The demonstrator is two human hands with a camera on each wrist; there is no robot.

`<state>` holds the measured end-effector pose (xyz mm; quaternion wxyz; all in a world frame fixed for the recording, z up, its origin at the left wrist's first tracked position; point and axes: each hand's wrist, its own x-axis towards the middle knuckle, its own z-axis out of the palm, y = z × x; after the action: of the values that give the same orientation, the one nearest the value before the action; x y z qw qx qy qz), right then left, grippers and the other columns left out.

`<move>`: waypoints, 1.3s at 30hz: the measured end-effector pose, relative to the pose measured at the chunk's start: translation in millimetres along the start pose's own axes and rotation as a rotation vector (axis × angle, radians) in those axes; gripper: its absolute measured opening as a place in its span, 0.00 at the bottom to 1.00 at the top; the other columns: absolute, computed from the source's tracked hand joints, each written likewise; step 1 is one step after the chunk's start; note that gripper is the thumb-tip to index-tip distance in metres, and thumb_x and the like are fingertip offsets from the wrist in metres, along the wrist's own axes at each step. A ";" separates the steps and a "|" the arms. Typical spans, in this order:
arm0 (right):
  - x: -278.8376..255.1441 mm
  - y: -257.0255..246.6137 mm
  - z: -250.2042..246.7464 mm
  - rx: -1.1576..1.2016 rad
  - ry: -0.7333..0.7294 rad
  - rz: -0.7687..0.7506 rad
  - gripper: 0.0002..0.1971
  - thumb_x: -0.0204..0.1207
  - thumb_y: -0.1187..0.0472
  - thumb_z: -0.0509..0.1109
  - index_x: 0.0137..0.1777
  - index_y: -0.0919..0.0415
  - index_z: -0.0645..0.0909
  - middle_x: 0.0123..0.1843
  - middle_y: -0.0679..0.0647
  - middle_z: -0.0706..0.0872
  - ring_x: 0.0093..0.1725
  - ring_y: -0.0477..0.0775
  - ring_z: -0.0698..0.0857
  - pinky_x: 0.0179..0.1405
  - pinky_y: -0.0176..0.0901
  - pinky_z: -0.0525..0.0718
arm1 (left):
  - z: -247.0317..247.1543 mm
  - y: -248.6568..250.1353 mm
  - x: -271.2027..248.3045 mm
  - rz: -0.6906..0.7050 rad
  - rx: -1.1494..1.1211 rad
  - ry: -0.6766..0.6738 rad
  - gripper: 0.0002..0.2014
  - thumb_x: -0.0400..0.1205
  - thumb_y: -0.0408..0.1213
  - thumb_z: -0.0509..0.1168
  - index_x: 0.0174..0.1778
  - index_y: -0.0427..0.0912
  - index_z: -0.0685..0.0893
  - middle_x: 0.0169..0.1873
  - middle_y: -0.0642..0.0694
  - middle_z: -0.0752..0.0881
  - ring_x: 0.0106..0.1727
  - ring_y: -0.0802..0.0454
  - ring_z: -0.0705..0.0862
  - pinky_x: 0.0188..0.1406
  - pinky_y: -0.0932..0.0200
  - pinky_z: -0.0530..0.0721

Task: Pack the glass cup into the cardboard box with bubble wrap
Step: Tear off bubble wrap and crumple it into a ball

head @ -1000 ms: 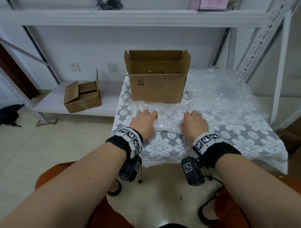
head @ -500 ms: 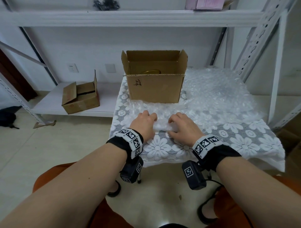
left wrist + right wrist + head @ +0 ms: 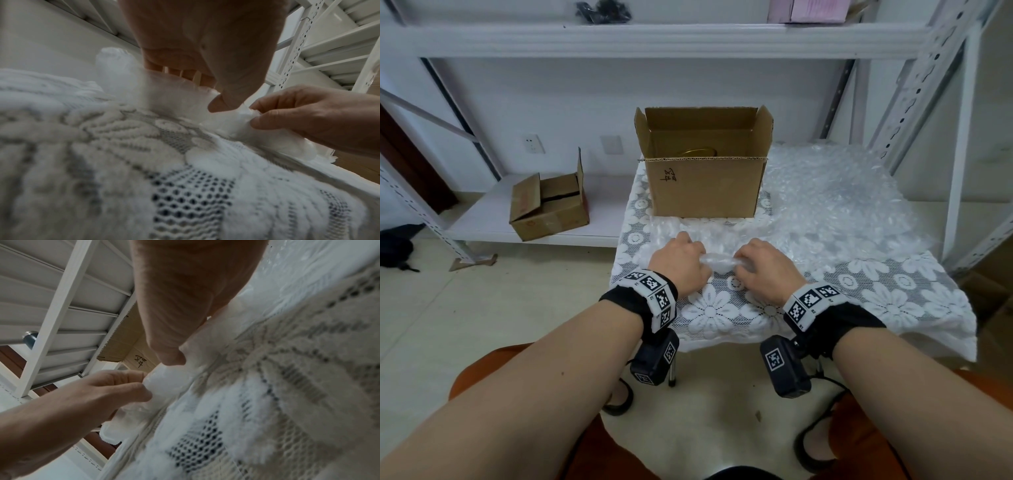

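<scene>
my left hand [image 3: 681, 263] and right hand [image 3: 765, 270] sit side by side on the lace cloth [image 3: 722, 311], just in front of the box [image 3: 705, 186]. between them lies a small roll of bubble wrap [image 3: 719, 263], its near edge bunched up. my left fingers [image 3: 185, 73] are curled over the top of the roll with the thumb tucked under its edge, so that hand grips it. my right thumb and forefinger pinch the other end of the same roll, with the rest of that hand's fingers [image 3: 273, 104] curled in close beside them. whether the cup is inside the roll i cannot tell; the wrap is too cloudy to see through.

the box stands open, flaps up, with black handwriting on its front. a gold rim [image 3: 700, 150] shows inside it, near its left wall. to the right of the box a loose sheet of bubble wrap [image 3: 835, 202] covers the cloth. to the left of the box, on a low shelf [image 3: 482, 219], sits a smaller carton [image 3: 549, 209] with its flaps half open.
</scene>
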<state>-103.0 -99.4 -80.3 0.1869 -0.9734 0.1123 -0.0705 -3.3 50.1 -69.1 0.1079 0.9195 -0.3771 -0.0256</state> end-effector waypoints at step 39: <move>11.8 1.5 -6.8 -0.042 -0.196 0.121 0.16 0.88 0.53 0.47 0.43 0.57 0.71 0.41 0.53 0.79 0.41 0.54 0.79 0.45 0.48 0.78 | -5.9 -2.5 6.4 0.120 0.258 -0.069 0.15 0.88 0.38 0.48 0.61 0.38 0.77 0.54 0.40 0.85 0.53 0.42 0.83 0.44 0.53 0.76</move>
<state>-93.0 -106.0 -73.4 0.1804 -0.9708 0.1536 0.0390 3.7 48.4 -63.6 -0.0231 0.9001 -0.4351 -0.0019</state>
